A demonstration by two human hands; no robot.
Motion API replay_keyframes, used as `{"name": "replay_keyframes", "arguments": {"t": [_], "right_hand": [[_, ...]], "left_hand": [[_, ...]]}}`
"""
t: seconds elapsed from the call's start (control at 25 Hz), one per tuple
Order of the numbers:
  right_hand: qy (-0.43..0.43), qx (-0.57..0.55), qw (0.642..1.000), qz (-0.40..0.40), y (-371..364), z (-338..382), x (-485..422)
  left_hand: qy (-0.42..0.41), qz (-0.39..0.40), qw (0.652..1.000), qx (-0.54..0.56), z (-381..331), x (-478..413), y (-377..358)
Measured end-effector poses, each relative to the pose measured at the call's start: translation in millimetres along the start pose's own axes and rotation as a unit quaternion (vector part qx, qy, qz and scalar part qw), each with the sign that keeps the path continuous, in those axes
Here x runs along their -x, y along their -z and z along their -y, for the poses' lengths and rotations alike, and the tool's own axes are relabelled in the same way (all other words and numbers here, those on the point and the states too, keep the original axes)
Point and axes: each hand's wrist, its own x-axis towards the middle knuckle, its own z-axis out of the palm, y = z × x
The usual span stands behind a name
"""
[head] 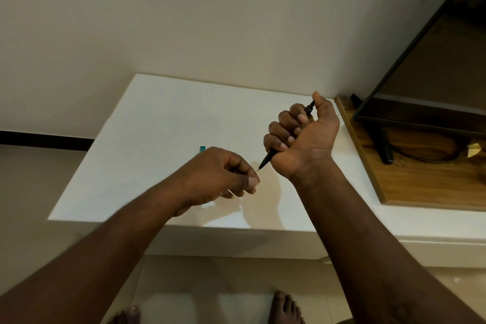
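White ledge (157,126) below, right hand (302,137) grips 1 black pen (267,160).

The pen (267,159) has a black, matt plastic barrel that narrows to a thin, metal-looking tip. The table (157,126) has a white, smooth, matt top. To the right lies a wooden board (420,187) with clear grain and a slight sheen. The television (447,73) on it has a glossy dark screen in a black plastic frame. The far wall (184,21) is matt, scuffed paint. The near floor (210,284) is pale, shiny tile.
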Motion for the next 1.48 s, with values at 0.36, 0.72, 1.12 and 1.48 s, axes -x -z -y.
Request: {"name": "replay_keyframes", "arguments": {"t": [0.36,0.72,1.12,1.48], "right_hand": [[0.014,0.009,1.0,0.003,-3.8,0.6,1.9],[0.018,0.004,1.0,0.0,-3.9,1.3,2.6],[0.02,-0.004,1.0,-0.007,-1.6,1.9,1.6],[0.015,-0.022,0.999,-0.017,2.5,3.4,-1.2]], "left_hand": [[-0.002,-0.001,1.0,-0.006,0.7,-0.5,-1.2],[0.001,-0.007,1.0,-0.006,-1.4,0.8,-2.1],[0.008,-0.008,1.0,0.005,-2.6,2.2,-0.2],[0.017,-0.007,1.0,0.01,-4.8,3.7,0.1]]}}
